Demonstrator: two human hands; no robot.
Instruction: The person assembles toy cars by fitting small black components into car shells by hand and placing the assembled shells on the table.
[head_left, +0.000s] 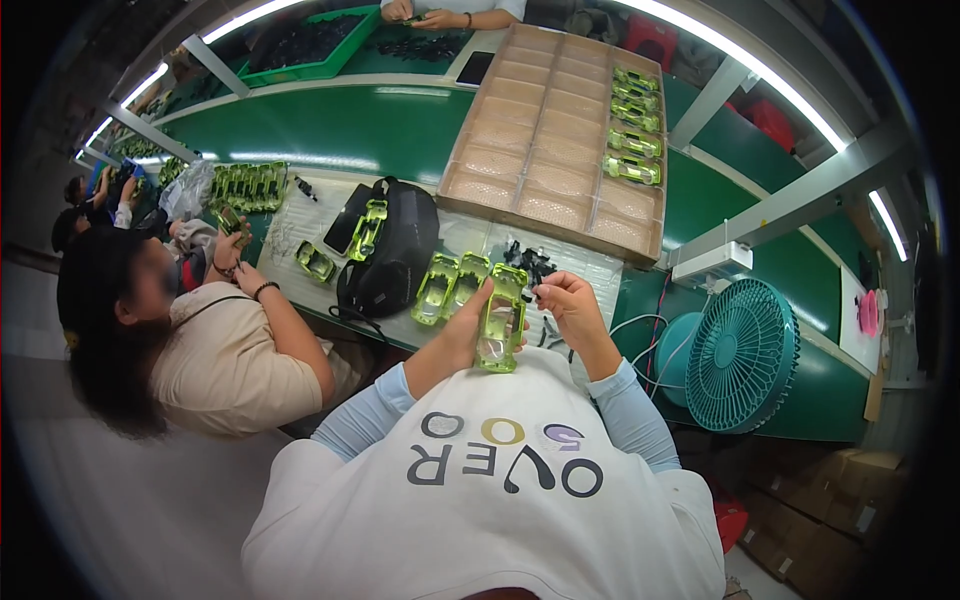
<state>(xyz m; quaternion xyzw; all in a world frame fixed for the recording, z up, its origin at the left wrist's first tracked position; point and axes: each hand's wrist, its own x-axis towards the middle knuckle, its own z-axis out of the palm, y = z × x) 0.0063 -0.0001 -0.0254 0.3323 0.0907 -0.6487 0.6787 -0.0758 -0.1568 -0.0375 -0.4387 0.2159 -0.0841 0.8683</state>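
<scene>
My left hand grips a bright green toy car body shell, which stands upright in front of my chest with its window openings showing. Close to the shell's upper right edge, my right hand has thumb and forefinger pinched together; whatever they hold is too small to make out. Just beyond the fingers lies a pile of small black plastic parts. Two more green car shells, a left one and a right one, rest on the table left of the held shell.
A black bag with a phone and another green shell lies to the left. Ahead stands a divided cardboard tray, its right column holding several shells. A teal fan is at right. A co-worker sits close by on the left.
</scene>
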